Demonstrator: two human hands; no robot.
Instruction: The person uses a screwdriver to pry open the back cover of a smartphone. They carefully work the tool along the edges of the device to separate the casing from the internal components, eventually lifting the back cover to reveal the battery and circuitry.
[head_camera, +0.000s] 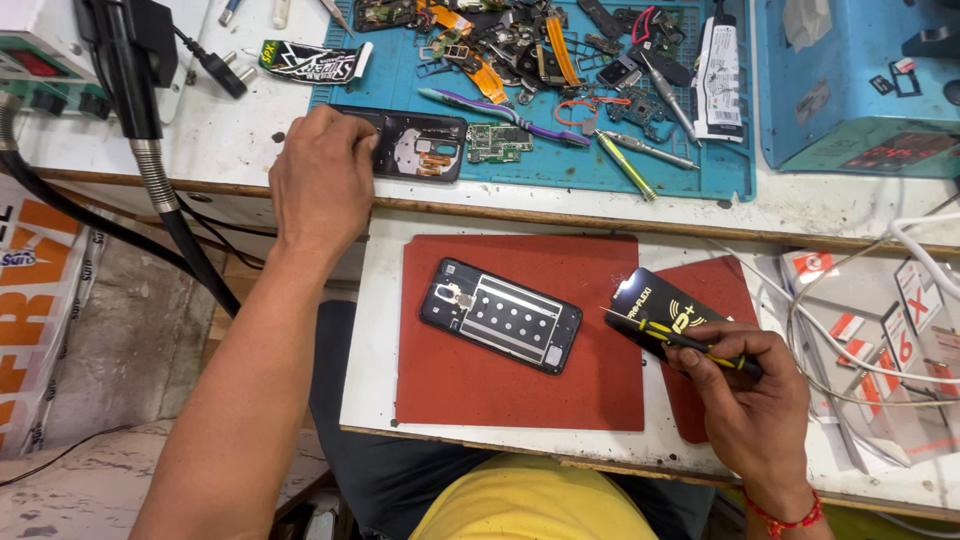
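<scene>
My left hand (322, 172) reaches up to the blue mat (720, 170) and grips the left end of a black phone back frame (425, 146). A small green circuit board (498, 142) lies just right of that frame. My right hand (752, 392) holds a thin yellow-and-black screwdriver (672, 335) with its tip pointing left. Under the screwdriver rests a black glossy packet (662, 310) with yellow print. On the red mat (520, 390) lies an opened black phone body (501, 315), back side up, untouched.
Many loose phone parts, orange flex cables, tweezers (650, 150) and a purple tool (500, 108) crowd the blue mat. A white tube (718, 75) stands at its right. A black hose (160, 190) hangs at left. Boxes and white cables (880, 330) fill the right side.
</scene>
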